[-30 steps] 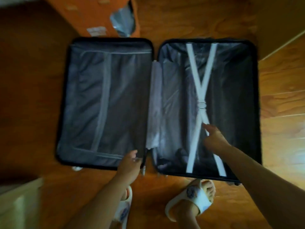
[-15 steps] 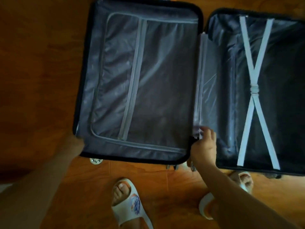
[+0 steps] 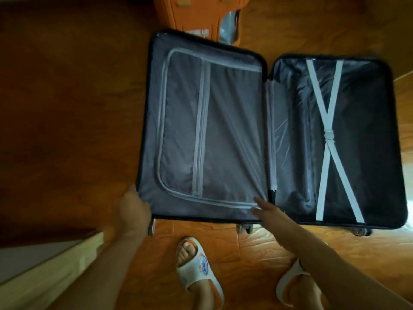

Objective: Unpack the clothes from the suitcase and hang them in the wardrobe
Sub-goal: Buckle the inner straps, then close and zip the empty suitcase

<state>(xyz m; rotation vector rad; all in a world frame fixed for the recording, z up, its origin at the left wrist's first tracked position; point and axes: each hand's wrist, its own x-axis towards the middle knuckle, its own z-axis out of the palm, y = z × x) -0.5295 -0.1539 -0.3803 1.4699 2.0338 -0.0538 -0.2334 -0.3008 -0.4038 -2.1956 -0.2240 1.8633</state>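
A dark suitcase (image 3: 271, 139) is lying open on a wooden floor (image 3: 67, 108), seen from above, its two halves spread side by side. The left half is showing a grey zipped divider (image 3: 207, 135); the right half is showing dark lining crossed by pale straps (image 3: 327, 139) meeting at a buckle. No clothes are showing in either half. The left hand (image 3: 134, 208) is gripping the near left corner of the suitcase, fingers curling round its edge. The right hand (image 3: 267, 212) is lying flat with fingers straight on the near edge of the divider, close to the hinge, holding nothing. Two feet in white slippers (image 3: 196, 267) are standing on the floor just below the suitcase. An orange case (image 3: 196, 16) is sitting beyond the far edge, and a pale board (image 3: 51, 271) is crossing the lower left corner
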